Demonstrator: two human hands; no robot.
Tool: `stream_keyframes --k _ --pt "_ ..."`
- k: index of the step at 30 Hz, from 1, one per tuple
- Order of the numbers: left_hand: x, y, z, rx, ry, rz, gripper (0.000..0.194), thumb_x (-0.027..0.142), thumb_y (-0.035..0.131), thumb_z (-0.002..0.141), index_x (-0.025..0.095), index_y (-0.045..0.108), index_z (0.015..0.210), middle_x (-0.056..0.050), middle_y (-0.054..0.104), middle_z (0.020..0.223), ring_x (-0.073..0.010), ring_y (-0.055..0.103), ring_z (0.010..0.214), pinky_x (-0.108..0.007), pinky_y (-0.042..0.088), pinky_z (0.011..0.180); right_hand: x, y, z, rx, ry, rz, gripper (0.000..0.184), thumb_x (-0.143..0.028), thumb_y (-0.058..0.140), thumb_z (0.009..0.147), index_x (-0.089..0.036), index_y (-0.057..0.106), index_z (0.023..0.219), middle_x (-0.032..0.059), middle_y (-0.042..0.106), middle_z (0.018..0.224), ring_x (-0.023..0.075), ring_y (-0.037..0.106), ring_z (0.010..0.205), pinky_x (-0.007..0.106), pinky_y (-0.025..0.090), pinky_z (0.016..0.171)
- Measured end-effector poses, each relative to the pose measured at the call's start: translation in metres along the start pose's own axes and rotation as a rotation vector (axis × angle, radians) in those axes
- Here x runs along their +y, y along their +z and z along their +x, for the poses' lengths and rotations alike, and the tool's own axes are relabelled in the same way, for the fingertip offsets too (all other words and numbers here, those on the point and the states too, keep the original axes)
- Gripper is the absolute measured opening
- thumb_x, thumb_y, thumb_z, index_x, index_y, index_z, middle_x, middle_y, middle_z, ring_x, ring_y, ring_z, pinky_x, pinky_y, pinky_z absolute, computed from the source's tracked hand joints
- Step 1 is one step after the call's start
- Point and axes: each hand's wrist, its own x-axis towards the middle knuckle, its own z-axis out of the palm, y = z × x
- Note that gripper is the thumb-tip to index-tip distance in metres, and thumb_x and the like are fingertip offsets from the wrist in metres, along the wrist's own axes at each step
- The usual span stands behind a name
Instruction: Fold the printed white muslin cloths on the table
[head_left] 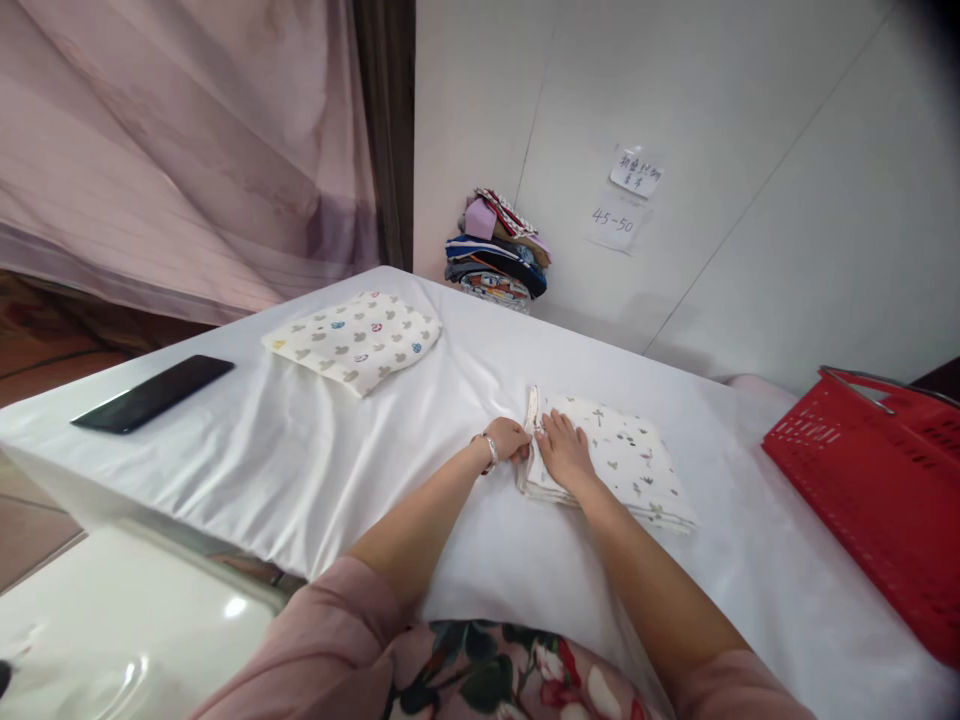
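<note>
A folded white fabric cloth with small prints (637, 455) lies on a table draped in white fabric (360, 460). At its nine o'clock edge, the left hand (510, 438) pinches the fold; the right hand (566, 452) presses open on top. A red plastic basket (862, 490) stands at three o'clock.

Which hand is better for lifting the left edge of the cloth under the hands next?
Probably the left hand: its curled fingers are right at that edge of the folded cloth. The right hand lies flat on top, so it seems better for pressing.
</note>
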Motion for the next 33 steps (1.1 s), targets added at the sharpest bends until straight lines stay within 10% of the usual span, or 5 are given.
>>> stream_keyframes --k 14,23,33 --pt "0.008 0.03 -0.048 0.202 0.037 0.259 0.029 0.048 0.059 0.066 0.02 0.057 0.07 0.001 0.058 0.063 -0.012 0.052 0.054 -0.021 0.034 0.047 0.002 -0.002 0.002 -0.048 0.016 0.062 0.05 -0.04 0.024 0.089 -0.021 0.027 0.135 0.0059 0.02 0.145 0.0208 0.013 0.132 0.047 0.013 0.103" --pt "0.002 0.036 -0.05 0.133 -0.014 0.152 0.036 0.045 0.046 0.076 0.018 0.048 0.053 0.004 0.042 0.047 -0.0096 0.042 0.046 -0.021 0.03 0.044 0.003 -0.005 0.005 -0.045 0.067 0.191 0.052 -0.047 0.019 0.088 -0.023 0.032 0.133 0.0028 0.024 0.144 0.0202 0.016 0.132 0.046 0.012 0.104" --pt "0.002 0.036 -0.053 0.153 0.039 0.277 0.037 0.041 0.039 0.082 0.015 0.06 0.064 -0.007 0.062 0.069 -0.019 0.058 0.074 -0.025 0.037 0.062 -0.001 -0.005 0.005 -0.106 0.088 0.082 0.055 -0.049 0.02 0.087 -0.024 0.026 0.136 0.0014 0.016 0.146 0.0189 0.011 0.133 0.044 0.01 0.105"
